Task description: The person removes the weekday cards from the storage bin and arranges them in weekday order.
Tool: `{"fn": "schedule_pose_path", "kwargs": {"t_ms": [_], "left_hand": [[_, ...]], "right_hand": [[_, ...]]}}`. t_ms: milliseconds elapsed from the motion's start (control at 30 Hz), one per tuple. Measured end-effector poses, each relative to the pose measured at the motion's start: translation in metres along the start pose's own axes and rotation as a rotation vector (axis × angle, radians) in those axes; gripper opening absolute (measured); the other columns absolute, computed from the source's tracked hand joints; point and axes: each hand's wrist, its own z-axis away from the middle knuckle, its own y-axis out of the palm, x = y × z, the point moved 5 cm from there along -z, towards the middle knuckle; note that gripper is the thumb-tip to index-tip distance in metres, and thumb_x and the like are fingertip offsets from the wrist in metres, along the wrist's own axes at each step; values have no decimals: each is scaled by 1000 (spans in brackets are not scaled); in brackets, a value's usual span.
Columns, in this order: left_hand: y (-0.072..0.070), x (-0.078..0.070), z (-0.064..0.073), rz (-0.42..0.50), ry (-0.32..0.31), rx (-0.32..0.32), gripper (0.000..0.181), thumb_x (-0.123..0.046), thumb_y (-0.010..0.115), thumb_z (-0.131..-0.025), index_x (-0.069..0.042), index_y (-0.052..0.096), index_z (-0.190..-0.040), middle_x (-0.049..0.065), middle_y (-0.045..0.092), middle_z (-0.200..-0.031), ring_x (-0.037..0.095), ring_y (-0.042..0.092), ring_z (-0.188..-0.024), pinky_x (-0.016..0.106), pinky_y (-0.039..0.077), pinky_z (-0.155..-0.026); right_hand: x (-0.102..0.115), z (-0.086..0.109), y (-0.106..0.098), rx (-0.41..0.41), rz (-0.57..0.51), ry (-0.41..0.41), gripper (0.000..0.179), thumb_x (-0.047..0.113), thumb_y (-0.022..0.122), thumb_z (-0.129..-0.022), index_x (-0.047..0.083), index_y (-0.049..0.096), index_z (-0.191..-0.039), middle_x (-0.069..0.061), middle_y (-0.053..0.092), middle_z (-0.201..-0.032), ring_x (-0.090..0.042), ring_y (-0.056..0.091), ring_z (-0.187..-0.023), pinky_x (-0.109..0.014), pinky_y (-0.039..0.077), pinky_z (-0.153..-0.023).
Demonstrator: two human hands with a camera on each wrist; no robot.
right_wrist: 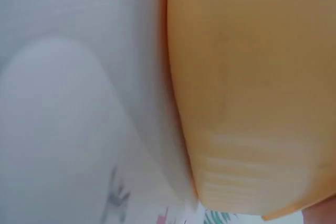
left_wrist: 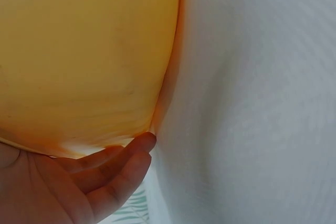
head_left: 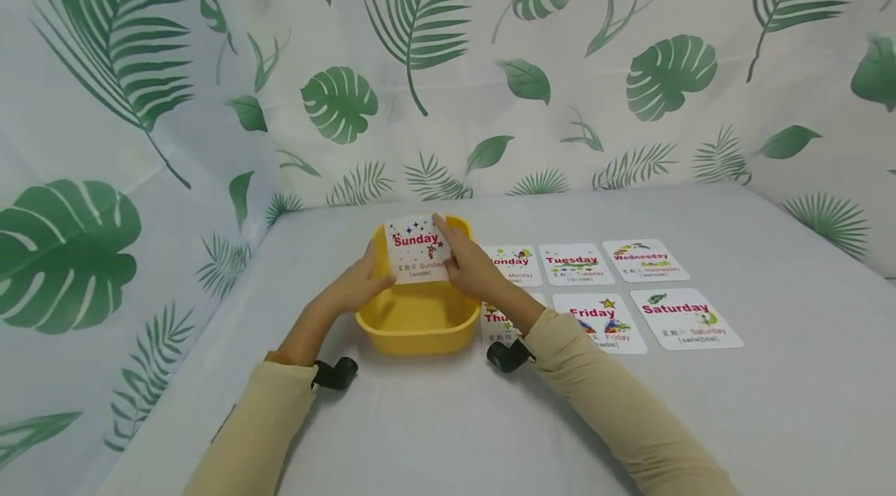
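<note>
My right hand pinches a white square "Sunday" card by its right edge, tilted up above a yellow plastic basin. The left hand grips the basin's left side, its thumb over the rim close to the card's lower left corner. Seen in the left wrist view, the fingers bend along the outside of the basin wall. The right wrist view is mostly filled by the basin's outer wall, with only a sliver of the hand at the corner.
Right of the basin, day cards lie in two rows: Monday, Tuesday, and Wednesday behind; Thursday, Friday and Saturday in front. The right arm partly covers Monday, Thursday and Friday. Leaf-patterned cloth hangs behind the pale table.
</note>
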Motion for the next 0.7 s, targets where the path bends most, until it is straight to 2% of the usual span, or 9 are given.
{"fn": "schedule_pose_path", "kwargs": {"t_ms": [133, 233, 367, 500, 700], "left_hand": [[3, -1, 2, -10, 8, 5, 84, -29, 47, -93, 4, -12, -143, 28, 12, -149, 36, 30, -132, 49, 25, -108], [3, -2, 4, -16, 6, 5, 83, -29, 46, -93, 4, -12, -142, 28, 11, -149, 38, 25, -134, 50, 22, -109], [3, -3, 3, -8, 3, 8, 83, -28, 46, -93, 3, -12, -143, 29, 13, -148, 38, 30, -131, 50, 26, -107], [3, -4, 2, -9, -8, 16, 83, -28, 46, -93, 3, -13, -143, 28, 15, -148, 37, 31, -131, 50, 26, -107], [2, -3, 1, -22, -21, 18, 83, -29, 46, -94, 3, -13, -143, 29, 13, -148, 37, 29, -132, 50, 24, -108]], "right_hand": [[-2, 9, -8, -41, -78, -33, 68, -6, 47, -87, 7, 17, -146, -16, 49, -107, -17, 41, -71, -28, 38, -65], [-4, 14, -17, -57, -148, -14, 68, -5, 48, -87, 8, 17, -146, -17, 49, -113, -18, 46, -76, -27, 42, -67], [-7, 22, -29, -55, -235, 56, 70, -2, 49, -89, 14, 15, -147, -16, 48, -119, -20, 52, -79, -27, 46, -67], [-10, 32, -37, -17, -268, 131, 70, 0, 49, -90, 17, 13, -148, -15, 47, -121, -21, 54, -81, -27, 48, -68], [-15, 46, -43, 61, -312, 190, 71, 2, 49, -90, 18, 11, -148, -15, 46, -126, -21, 56, -86, -41, 50, -77]]}}
